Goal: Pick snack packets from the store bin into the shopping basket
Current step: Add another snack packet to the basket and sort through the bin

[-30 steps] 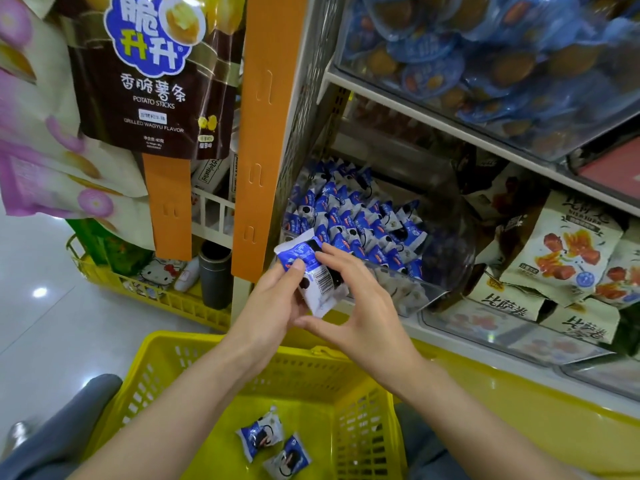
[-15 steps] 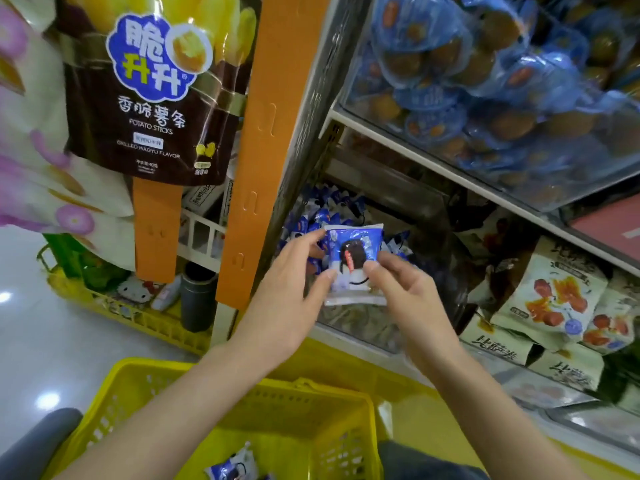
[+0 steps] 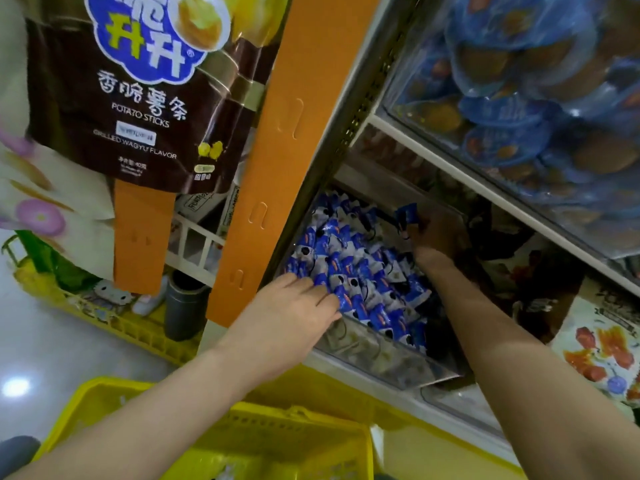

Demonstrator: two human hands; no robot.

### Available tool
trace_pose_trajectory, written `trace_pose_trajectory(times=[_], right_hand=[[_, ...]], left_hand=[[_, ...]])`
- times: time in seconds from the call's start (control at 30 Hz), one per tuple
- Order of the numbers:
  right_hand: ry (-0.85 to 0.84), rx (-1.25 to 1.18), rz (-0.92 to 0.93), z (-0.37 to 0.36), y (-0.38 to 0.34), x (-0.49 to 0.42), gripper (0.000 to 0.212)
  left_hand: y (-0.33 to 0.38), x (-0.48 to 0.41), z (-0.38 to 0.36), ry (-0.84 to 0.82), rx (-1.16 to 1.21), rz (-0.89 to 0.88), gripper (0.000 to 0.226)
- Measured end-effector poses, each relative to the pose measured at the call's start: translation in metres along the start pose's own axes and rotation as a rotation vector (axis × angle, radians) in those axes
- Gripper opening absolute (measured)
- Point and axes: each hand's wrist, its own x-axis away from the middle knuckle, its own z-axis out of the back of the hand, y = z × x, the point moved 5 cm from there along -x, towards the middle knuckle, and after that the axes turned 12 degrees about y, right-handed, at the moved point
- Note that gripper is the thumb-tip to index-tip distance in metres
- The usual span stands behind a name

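Head view: left hand (image 3: 291, 306) lies straight-fingered on crinkly blue-white foil snack packets (image 3: 363, 265) in clear plastic bin (image 3: 381, 362), right hand (image 3: 434, 233) alone now pinches one blue packet (image 3: 406, 213) at bin rear, above yellow slotted basket (image 3: 277, 427).

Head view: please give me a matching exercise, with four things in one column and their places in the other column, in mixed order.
Things:
1 left hand
2 right hand
3 basket
4 potato sticks bag

Places:
A hangs at the upper left
B deep in the bin, holding a packet
C bottom of the picture
D front of the bin, fingers on the packets

Pairs: 1-D, 2-B, 3-C, 4-A
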Motion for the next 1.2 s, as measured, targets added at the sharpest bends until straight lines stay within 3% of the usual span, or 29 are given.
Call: trace_pose_trajectory(times=[0.17,0.3,0.47,0.67,0.83,0.93,1.07,1.2], right_hand=[[-0.128,0.061,0.021,-0.021,0.000,-0.001,0.033],[-0.154,-0.035,-0.006,-0.026,0.001,0.001,0.033],[-0.215,-0.006,0.055,-0.024,0.004,0.002,0.031],[-0.242,0.191,0.173,-0.004,0.001,-0.010,0.031],[-0.277,0.407,0.219,0.008,0.007,-0.014,0.030],[-0.323,0.443,0.149,-0.004,0.014,-0.010,0.023],[-0.243,0.392,0.033,-0.014,0.019,-0.010,0.035],[-0.224,0.344,-0.010,-0.020,0.021,-0.012,0.029]], left_hand=[[-0.004,-0.001,-0.001,0.009,-0.011,-0.074,0.035],[-0.006,-0.001,-0.001,0.036,-0.011,-0.086,0.035],[-0.006,-0.002,-0.001,0.035,0.014,-0.094,0.024],[-0.006,-0.002,-0.007,0.013,0.014,-0.156,0.010],[-0.009,-0.001,-0.010,0.048,0.006,-0.218,0.011],[-0.010,0.000,-0.011,0.066,0.017,-0.249,0.009],[-0.011,0.002,-0.010,0.099,0.031,-0.267,0.020],[-0.011,0.003,-0.010,0.106,0.055,-0.270,0.013]])
